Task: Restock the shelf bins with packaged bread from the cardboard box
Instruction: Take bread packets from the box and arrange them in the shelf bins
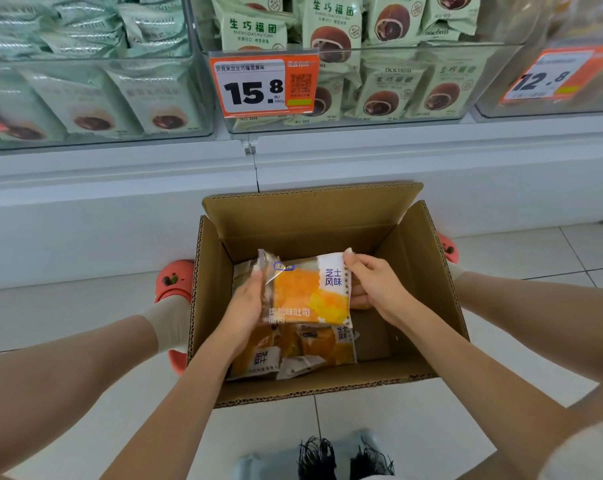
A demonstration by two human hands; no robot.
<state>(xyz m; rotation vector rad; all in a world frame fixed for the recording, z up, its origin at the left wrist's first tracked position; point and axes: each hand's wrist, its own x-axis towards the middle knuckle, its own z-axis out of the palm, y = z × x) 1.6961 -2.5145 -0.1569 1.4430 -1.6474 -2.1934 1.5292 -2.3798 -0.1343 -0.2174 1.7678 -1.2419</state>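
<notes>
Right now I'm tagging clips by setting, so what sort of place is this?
Most likely a shop aisle during restocking: clear plastic shelf bins full of green packaged buns, orange price tags, and an open brown cardboard box of orange-and-white bread packets on the tiled floor.

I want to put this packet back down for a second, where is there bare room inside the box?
The bare patch is the cardboard box floor at the right wall, beside the loose bread packets. The left and near side are crowded with packets. Both hands, left and right, hold the raised packet.
</notes>
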